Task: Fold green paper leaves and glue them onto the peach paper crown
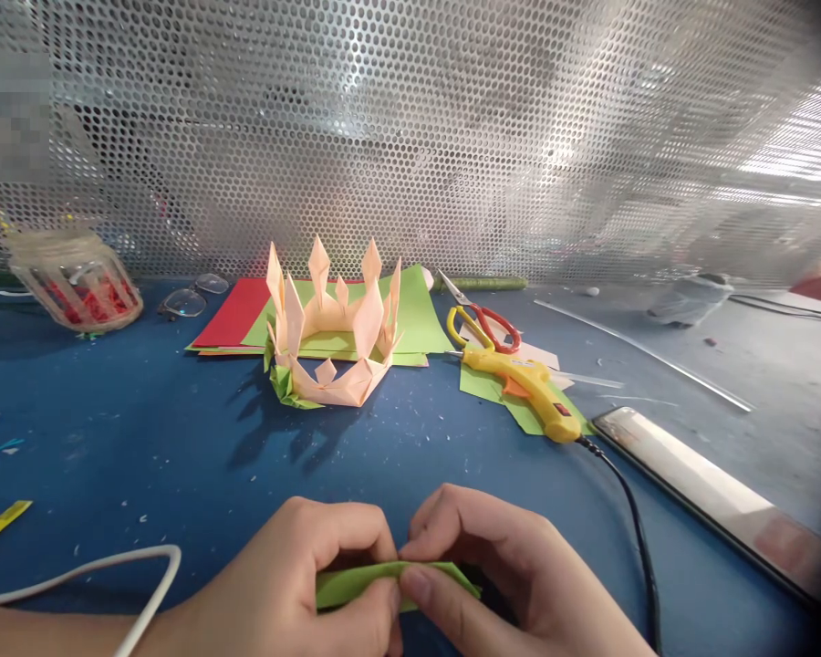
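Note:
Between my two hands, low at the front of the blue table, is a folded piece of green paper [356,584]. My left hand [321,575] pinches its left part between thumb and fingers. On the right part, my right hand [485,566] presses thumb against fingers, close beside the left fingertips. Part of the paper is hidden behind the fingers. Beyond my hands stands a peach folded-paper crown [335,392] with tall diamond points and a green paper piece [285,388] on its left side.
Behind the crown lie red and green paper sheets [417,315]. To the right are scissors [496,328], a yellow glue gun [526,383] with a black cord, and a phone [704,493]. Leftward are a glass jar [82,283], glasses [184,301] and a white cable [109,557]. A perforated metal screen [410,137] stands behind.

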Demonstrator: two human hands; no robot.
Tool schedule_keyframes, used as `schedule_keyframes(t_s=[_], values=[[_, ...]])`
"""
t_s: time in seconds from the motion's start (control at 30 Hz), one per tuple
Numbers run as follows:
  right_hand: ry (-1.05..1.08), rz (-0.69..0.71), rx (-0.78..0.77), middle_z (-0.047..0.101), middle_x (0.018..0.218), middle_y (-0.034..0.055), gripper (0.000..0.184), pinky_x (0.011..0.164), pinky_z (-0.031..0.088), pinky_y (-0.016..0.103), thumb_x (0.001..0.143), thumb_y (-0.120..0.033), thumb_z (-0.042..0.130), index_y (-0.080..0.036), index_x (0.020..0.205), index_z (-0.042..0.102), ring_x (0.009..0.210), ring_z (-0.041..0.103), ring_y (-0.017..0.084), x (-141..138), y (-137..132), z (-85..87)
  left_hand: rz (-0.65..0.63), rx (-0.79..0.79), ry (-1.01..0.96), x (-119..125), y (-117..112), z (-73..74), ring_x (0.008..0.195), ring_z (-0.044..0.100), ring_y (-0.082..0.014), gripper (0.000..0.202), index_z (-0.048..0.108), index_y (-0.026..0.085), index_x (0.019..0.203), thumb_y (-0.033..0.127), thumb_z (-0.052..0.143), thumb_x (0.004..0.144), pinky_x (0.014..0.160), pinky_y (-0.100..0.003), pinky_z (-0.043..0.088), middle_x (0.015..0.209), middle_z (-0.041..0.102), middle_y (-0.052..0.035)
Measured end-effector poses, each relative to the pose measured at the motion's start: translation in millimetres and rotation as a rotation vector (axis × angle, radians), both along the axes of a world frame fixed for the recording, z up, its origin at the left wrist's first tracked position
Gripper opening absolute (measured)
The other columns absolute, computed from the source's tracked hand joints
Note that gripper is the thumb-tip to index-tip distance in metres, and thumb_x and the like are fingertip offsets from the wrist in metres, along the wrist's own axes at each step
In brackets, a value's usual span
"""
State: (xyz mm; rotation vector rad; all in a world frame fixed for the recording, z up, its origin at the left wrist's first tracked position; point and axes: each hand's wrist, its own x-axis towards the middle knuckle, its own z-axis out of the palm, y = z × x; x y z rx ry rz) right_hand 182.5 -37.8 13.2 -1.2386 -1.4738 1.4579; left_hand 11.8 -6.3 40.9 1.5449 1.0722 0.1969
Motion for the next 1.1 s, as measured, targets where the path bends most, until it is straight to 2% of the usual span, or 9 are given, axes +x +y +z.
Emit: schedule_keyframes(t_s=[0.1,0.23,0.4,0.57,0.7,0.83,0.97,1.1], values=[[-0.002,0.017,-0.011,0.064,0.072,0.0016,0.016,0.063,0.046,0.025,0.082,-0.032,0.062,-0.021,0.073,0.056,0.067,0.058,0.015,2.4,1.7,-1.2,-0.013,0.061,0.006,0.7,-1.7,-1.6,0.041,0.042,-0.0073,0.018,0.049,0.021,0.063,0.023,0.052,0.080,0.044,-0.018,0.033,0.049,0.041,0.0101],[0.023,0.011,-0.056,0.061,0.072,0.0008,0.016,0.065,0.046,0.027,0.078,-0.030,0.068,-0.019,0.072,0.057,0.068,0.058,0.015,3.8,3.5,-3.6,-0.006,0.083,-0.006,-0.1,-4.0,-5.1,0.044,0.041,-0.0074,0.019,0.048,0.020,0.065,0.028,0.049,0.082,0.046,-0.019,0.031,0.056,0.045,0.0082],[0.090,0.032,-0.103,0.060,0.069,-0.0001,0.027,0.066,0.045,0.024,0.085,-0.044,0.063,-0.018,0.074,0.061,0.067,0.056,0.013,5.3,5.2,0.3,-0.011,-0.082,-0.067,-4.5,0.1,-3.9,0.043,0.034,-0.0077,0.030,0.049,0.020,0.067,0.041,0.049,0.088,0.041,-0.018,0.026,0.053,0.044,0.0067],[0.010,0.057,-0.082,0.053,0.066,-0.0014,0.037,0.060,0.041,0.024,0.087,-0.055,0.054,-0.019,0.076,0.056,0.062,0.050,0.013,6.2,7.2,1.7,-0.034,-0.170,-0.146,-6.6,3.9,-5.8,0.044,0.034,-0.0067,0.033,0.048,0.019,0.072,0.046,0.047,0.092,0.039,-0.016,0.023,0.060,0.050,0.0051],[-0.116,0.075,-0.022,0.042,0.062,-0.0037,0.038,0.053,0.033,0.025,0.088,-0.056,0.049,-0.020,0.074,0.050,0.057,0.038,0.012,4.3,5.0,-1.0,-0.034,-0.108,-0.098,-5.6,1.6,-8.0,0.045,0.033,-0.0080,0.039,0.045,0.020,0.066,0.049,0.045,0.091,0.044,-0.019,0.024,0.053,0.043,0.0067],[-0.087,0.071,-0.033,0.044,0.062,-0.0037,0.036,0.052,0.029,0.025,0.084,-0.052,0.056,-0.021,0.070,0.046,0.056,0.036,0.011,1.4,4.4,1.0,-0.061,-0.070,-0.059,-5.7,0.3,-7.7,0.046,0.035,-0.0091,0.039,0.047,0.020,0.068,0.053,0.045,0.088,0.047,-0.020,0.026,0.054,0.043,0.0064],[-0.071,0.061,-0.059,0.044,0.061,-0.0038,0.031,0.052,0.027,0.025,0.081,-0.045,0.059,-0.020,0.069,0.046,0.056,0.036,0.011,0.3,5.2,1.7,-0.104,-0.060,-0.006,-4.7,2.1,-7.5,0.045,0.040,-0.0090,0.031,0.048,0.020,0.070,0.047,0.048,0.086,0.043,-0.020,0.026,0.059,0.046,0.0056],[-0.123,0.089,-0.048,0.044,0.061,-0.0039,0.025,0.050,0.025,0.025,0.080,-0.039,0.059,-0.020,0.068,0.047,0.055,0.035,0.011,0.8,5.0,-1.4,-0.094,0.050,0.069,-0.6,0.3,-8.8,0.044,0.037,-0.0086,0.025,0.042,0.021,0.062,0.032,0.048,0.084,0.042,-0.019,0.024,0.051,0.038,0.0080]])
